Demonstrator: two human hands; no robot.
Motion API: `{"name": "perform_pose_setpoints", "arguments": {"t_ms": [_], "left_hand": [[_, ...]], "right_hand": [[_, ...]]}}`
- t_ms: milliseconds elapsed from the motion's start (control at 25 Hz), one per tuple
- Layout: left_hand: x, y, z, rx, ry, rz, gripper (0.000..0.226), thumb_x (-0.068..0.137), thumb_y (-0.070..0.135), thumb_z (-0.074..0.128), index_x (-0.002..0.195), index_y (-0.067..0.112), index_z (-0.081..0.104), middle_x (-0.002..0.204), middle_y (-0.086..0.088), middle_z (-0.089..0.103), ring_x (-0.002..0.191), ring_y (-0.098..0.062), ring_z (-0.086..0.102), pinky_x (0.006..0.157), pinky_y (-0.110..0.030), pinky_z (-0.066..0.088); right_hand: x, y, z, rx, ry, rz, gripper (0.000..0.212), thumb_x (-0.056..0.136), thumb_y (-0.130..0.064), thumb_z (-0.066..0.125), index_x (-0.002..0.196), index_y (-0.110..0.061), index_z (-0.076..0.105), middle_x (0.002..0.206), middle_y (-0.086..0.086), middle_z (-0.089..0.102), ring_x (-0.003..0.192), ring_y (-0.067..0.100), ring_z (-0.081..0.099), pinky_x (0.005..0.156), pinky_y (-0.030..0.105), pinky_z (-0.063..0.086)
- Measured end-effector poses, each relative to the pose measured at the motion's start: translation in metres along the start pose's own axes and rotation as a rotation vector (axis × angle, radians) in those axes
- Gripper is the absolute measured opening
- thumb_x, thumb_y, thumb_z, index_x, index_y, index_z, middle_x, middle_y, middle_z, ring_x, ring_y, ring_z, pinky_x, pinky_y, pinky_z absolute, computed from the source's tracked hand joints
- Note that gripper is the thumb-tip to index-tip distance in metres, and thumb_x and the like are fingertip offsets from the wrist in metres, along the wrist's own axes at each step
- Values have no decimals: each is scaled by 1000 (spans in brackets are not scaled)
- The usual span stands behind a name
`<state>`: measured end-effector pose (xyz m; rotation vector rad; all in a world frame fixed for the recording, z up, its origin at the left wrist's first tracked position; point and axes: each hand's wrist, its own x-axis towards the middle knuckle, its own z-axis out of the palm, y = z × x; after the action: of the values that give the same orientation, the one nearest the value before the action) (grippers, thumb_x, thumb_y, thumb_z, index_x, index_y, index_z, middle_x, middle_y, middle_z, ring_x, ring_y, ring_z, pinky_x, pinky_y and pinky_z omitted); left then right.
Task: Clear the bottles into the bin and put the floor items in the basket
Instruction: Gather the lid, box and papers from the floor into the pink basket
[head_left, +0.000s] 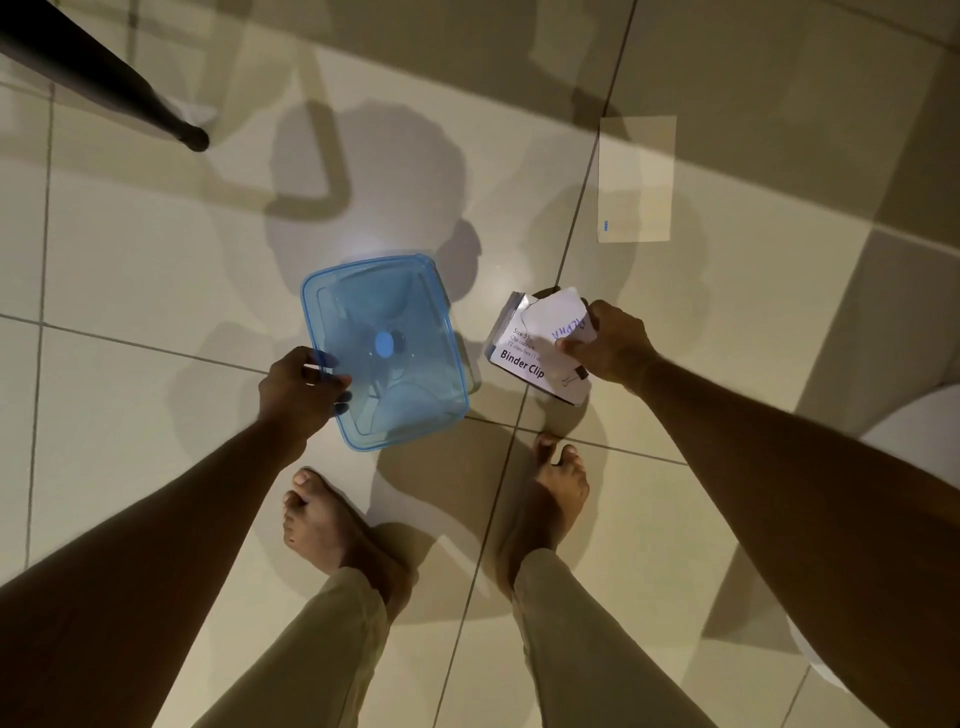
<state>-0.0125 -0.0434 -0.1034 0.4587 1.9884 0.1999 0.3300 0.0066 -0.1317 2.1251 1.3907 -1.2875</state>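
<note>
A person is standing barefoot on a tiled floor (156, 249), bending over two items and taking one in each hand. At far left, a dark furniture leg (104, 78) is slanting down to the tiles, well apart from the action. The left hand (298, 392) is closing around the near-left edge of a translucent blue plastic container lid (387, 351), thumb on top and fingertips curling underneath; the lid is tilting slightly and appears to be coming off the floor, though whether its far edge is touching the tiles cannot be told. Just beside it to the right, the right hand (605, 345) is gripping a white binder clip box (537, 345) from its right side, fingers wrapped over a loose white card bearing blue handwriting. The box's flap is standing open at the top. Further right and well away, a pale sheet of paper (636, 179) is lying flat on the tiles, not yet gathered. No basket or bin is showing here.

The risks look modest: the open box is likely to be spilling clips if tipped, the card could be slipping free, and the slick lid, pinched at one corner only, could be swinging out of the grasp.
</note>
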Motion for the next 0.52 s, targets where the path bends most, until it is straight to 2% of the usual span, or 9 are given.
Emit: {"name": "perform_pose_setpoints", "arguments": {"t_ms": [160, 200, 320, 440, 520], "left_hand": [[20, 9, 13, 34, 49, 12, 27, 86, -3, 66, 111, 3, 61, 85, -10, 64, 66, -26, 65, 60, -30, 61], [25, 9, 16, 47, 78, 10, 29, 85, -2, 66, 113, 3, 62, 90, -12, 66, 68, -28, 66, 62, -31, 62], [31, 7, 20, 108, 114, 23, 42, 85, 7, 70, 125, 10, 57, 117, -15, 64, 94, -29, 64, 76, -35, 56], [26, 7, 15, 104, 95, 33, 57, 85, 13, 75, 135, 12, 48, 127, -13, 61, 108, -26, 61, 86, -34, 52], [18, 9, 13, 100, 120, 8, 66, 84, 17, 76, 141, 13, 42, 134, -13, 57, 119, -30, 58, 93, -39, 51]], "right_hand": [[-1, 1, 10, 104, 45, 51, 50, 86, -36, 73, 124, -9, 55, 125, 10, 62, 114, 31, 59, 91, 44, 54], [-1, 1, 10, 104, 53, 55, 50, 86, -35, 73, 125, -9, 55, 126, 10, 62, 114, 31, 59, 90, 42, 54], [-2, 0, 10, 102, 70, 50, 49, 87, -34, 72, 125, -9, 55, 127, 9, 61, 116, 30, 57, 90, 38, 53], [-5, 0, 10, 139, 78, 76, 50, 85, -35, 74, 124, -11, 55, 126, 10, 62, 115, 31, 59, 92, 45, 55], [-8, -2, 12, 162, 71, 98, 50, 84, -36, 74, 123, -11, 55, 125, 10, 63, 113, 31, 61, 91, 44, 55]]}}
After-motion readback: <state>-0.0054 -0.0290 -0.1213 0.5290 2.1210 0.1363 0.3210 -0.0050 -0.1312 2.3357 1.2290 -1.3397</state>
